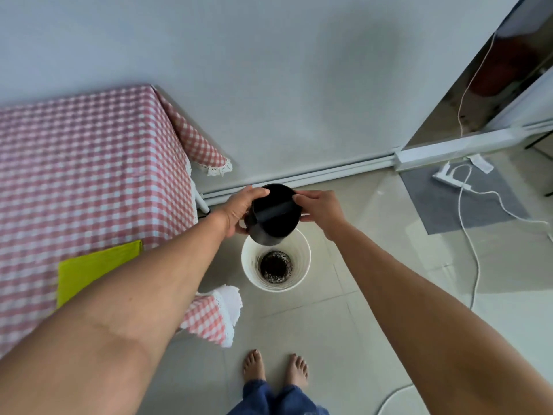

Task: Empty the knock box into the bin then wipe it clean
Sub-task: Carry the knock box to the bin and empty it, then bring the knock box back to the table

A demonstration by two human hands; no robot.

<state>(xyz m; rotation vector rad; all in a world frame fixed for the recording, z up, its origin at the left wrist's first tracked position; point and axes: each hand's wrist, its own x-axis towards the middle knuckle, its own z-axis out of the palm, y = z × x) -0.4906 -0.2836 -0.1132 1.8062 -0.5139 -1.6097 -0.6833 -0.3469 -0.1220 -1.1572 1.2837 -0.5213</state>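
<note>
I hold the black round knock box (273, 215) above the white bin (254, 265) on the floor. Its open top faces up toward me and a dark bar crosses its mouth. My left hand (236, 209) grips its left side, and my right hand (318, 209) pinches its right rim. The box sits a little beyond the bin's far edge, tilted slightly. Dark coffee grounds (275, 267) lie at the bottom of the bin. A yellow-green cloth (92, 269) lies on the table to my left.
A table with a pink checked tablecloth (89, 163) stands at the left, its corner next to the bin. A white cable (472, 250) and power strip (449, 178) lie on the floor at the right by a grey mat (454, 202). My bare feet (275, 369) stand just behind the bin.
</note>
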